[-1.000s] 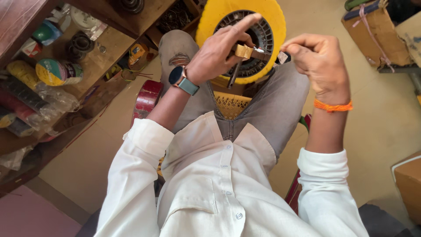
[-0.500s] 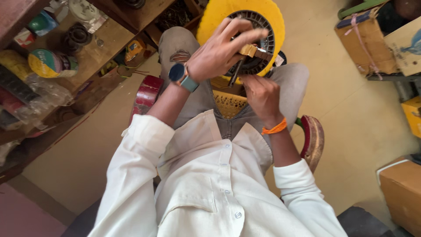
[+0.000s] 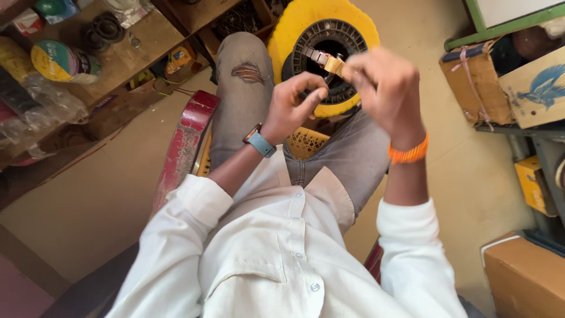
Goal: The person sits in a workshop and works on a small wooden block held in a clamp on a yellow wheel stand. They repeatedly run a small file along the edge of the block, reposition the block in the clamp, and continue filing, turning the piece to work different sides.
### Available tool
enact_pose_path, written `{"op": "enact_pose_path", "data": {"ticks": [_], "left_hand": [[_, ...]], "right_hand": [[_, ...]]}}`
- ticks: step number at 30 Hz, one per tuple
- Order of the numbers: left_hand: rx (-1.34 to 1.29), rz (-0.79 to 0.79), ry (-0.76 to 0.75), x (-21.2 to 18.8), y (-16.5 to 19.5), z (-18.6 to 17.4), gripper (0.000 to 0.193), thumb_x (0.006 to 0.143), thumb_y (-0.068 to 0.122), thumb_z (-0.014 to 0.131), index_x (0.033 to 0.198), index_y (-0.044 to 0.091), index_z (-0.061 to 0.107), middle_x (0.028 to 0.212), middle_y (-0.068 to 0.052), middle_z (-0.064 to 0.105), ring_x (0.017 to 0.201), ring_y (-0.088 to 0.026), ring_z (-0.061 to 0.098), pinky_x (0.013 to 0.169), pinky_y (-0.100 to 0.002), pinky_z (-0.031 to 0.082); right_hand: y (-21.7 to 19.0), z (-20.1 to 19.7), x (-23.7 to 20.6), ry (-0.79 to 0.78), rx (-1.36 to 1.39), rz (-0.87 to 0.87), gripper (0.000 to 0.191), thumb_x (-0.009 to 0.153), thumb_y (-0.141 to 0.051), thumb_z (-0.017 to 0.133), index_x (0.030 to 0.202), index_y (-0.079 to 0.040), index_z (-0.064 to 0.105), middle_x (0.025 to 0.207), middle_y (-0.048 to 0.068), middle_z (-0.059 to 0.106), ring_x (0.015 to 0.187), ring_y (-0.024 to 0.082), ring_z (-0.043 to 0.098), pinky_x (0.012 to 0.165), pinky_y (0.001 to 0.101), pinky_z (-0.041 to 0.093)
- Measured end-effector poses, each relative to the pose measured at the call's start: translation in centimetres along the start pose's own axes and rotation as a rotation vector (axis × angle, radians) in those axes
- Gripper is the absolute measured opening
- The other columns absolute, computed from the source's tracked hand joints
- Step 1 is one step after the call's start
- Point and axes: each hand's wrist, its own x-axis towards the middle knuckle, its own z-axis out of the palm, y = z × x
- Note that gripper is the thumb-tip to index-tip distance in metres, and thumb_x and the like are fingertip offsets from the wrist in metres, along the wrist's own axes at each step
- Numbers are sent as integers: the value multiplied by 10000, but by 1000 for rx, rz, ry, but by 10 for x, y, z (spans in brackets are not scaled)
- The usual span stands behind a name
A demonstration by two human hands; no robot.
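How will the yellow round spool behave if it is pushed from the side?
The yellow spool looks rigid, moulded plastic, so it should not flex. Being round, it may roll if freed. It seems propped against the person's knees, and the right hand is close above, so it probably stays.

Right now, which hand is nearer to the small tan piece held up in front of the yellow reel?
The right hand: its fingertips pinch the small tan piece. The left hand sits just below and left of it, apparently not touching.

To your right: a brown cardboard box tied with string (image 3: 478,88), and just beside it a tan carton printed with a blue bird (image 3: 538,88). Below them, a small yellow box (image 3: 532,184), and a large brown carton with a white label edge (image 3: 524,277).
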Motion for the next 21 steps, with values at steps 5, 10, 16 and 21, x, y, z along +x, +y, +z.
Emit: {"op": "enact_pose_path", "data": {"ticks": [5,10,16,21], "left_hand": [[-236,-110,173,7,-20,15,114,1039,126,630,1091,35,674,932,-23,722,812,-63,681,532,-194,516],[-290,-225,279,11,-26,28,113,1006,141,634,1071,65,685,942,-12,730,899,-78,726,531,-193,545],[109,-67,496,16,-19,47,106,886,92,736,929,-1,707,1052,-50,620,916,-149,719,640,-280,626],[422,-9,559,20,-19,50,134,855,81,774,924,-4,696,1004,-110,654,873,-221,697,802,-333,553]], "right_hand": [[49,17,34,-90,235,9,126,1028,-47,756,993,46,679,906,111,673,774,186,628,706,315,485],[79,34,20,-121,254,150,118,1032,-59,763,1019,45,708,857,76,681,751,102,597,674,276,466],[105,45,-13,-62,339,329,191,1061,-124,773,1034,53,706,882,32,684,793,46,602,699,229,494],[119,44,-32,-35,275,471,272,1057,-216,792,1019,43,718,840,27,688,744,55,593,660,225,456]]}}
